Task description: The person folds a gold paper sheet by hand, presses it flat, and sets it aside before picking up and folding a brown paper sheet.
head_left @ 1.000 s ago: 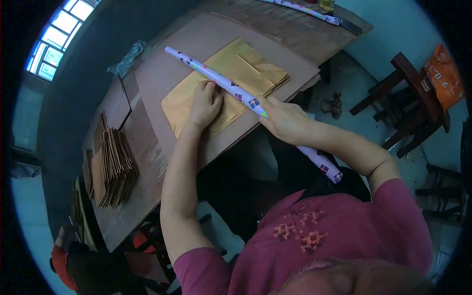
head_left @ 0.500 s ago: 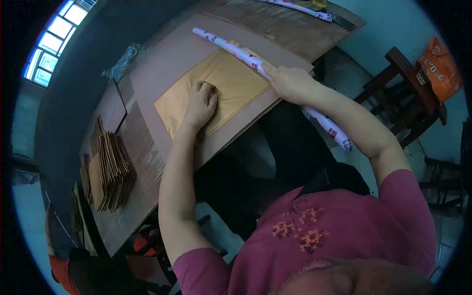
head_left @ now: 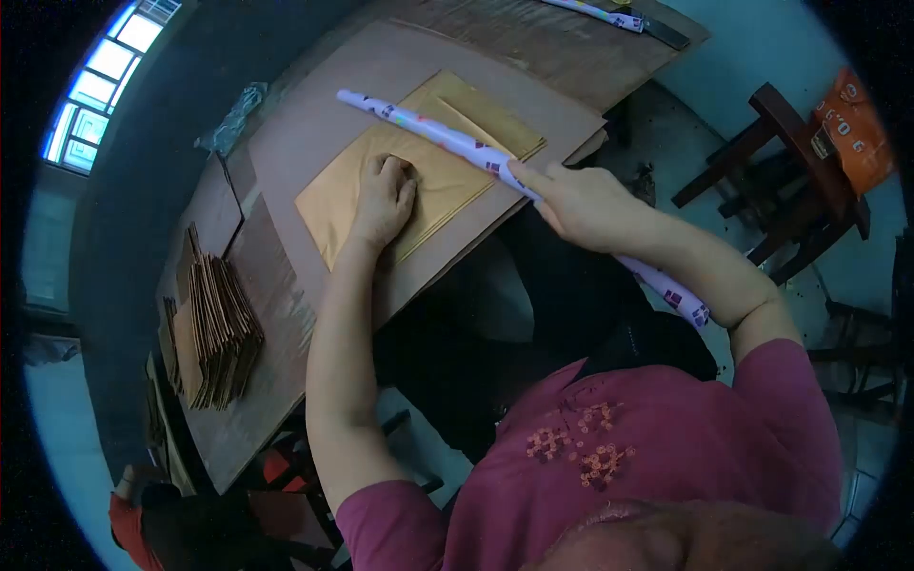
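Observation:
A stack of golden-brown paper sheets (head_left: 440, 195) lies on a large flat board (head_left: 319, 114) on the table. My left hand (head_left: 386, 202) rests on the sheets with its fingers curled in; whatever is beneath the fingers is hidden. My right hand (head_left: 587, 207) is wrapped round a long, thin rod (head_left: 457, 143) covered in white-purple patterned paper. The rod slants across the sheets, and its near end sticks out past the table edge beside my right forearm. Beyond the rod, more golden-brown paper shows a crease or raised edge.
Folded brown cardboard pieces (head_left: 221, 328) stand in a bundle at left. Crumpled clear plastic (head_left: 233, 119) lies at the far left edge. Another patterned rod (head_left: 600, 13) is at the back. A wooden stool (head_left: 790, 171) with an orange bag (head_left: 852, 133) stands right. Another person (head_left: 138, 523) is at lower left.
The rod in my right hand has shifted toward me and down to the right, baring more paper beyond it. My left hand stays nearly in place. The other person's arm has moved.

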A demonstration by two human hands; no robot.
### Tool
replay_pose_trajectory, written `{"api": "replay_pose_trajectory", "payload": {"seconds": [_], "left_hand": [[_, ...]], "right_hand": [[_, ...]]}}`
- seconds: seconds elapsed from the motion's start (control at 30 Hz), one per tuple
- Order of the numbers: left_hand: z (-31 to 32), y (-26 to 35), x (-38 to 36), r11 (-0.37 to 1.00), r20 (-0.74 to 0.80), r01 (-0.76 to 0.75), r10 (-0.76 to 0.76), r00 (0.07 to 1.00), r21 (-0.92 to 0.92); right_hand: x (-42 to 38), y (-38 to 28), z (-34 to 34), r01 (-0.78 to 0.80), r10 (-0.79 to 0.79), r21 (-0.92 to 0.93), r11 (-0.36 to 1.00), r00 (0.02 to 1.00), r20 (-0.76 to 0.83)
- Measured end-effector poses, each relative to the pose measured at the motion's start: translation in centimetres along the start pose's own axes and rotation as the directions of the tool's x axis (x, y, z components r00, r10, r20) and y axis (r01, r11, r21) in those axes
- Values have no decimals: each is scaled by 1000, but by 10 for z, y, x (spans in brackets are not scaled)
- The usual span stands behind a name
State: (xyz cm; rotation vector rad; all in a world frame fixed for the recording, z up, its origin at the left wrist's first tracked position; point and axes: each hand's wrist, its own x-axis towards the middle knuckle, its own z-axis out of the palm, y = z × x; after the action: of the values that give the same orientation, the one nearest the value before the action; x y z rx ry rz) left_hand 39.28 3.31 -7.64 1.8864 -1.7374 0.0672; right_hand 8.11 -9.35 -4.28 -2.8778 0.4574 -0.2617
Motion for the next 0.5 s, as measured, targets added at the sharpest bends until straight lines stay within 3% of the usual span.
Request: {"api": "replay_pose_trajectory", "payload": {"seconds": [0.07,0.1,0.2,0.3,0.37,0.4,0.47,0.5], "left_hand": [[-2,5,1,1000,-9,13,-13,1000,12],[-2,5,2,1000,-14,15,-14,1000,13],[-5,9,2,997,3,5,-5,1000,72],[-5,13,5,998,42,69,-69,997,14],[0,7,5,1000,-13,-1,2,1000,11],[1,5,4,1000,-7,-6,6,1000,14],[0,-1,2,985,-33,-59,66,997,164],[-4,2,2,984,-39,-55,62,997,170]], "right_hand": [[8,22,-10,-161,162,-28,987,986,47],[9,39,-7,-123,121,-72,990,992,-37],[8,46,-2,-90,88,-27,996,993,-81],[-15,-4,-11,-65,51,84,994,986,162],[-20,-21,-11,18,-39,137,990,988,150],[-17,-20,-4,18,-25,86,996,997,72],[-6,4,-3,70,-68,71,995,997,-20],[-1,17,-3,4,-4,46,999,1000,4]]}}
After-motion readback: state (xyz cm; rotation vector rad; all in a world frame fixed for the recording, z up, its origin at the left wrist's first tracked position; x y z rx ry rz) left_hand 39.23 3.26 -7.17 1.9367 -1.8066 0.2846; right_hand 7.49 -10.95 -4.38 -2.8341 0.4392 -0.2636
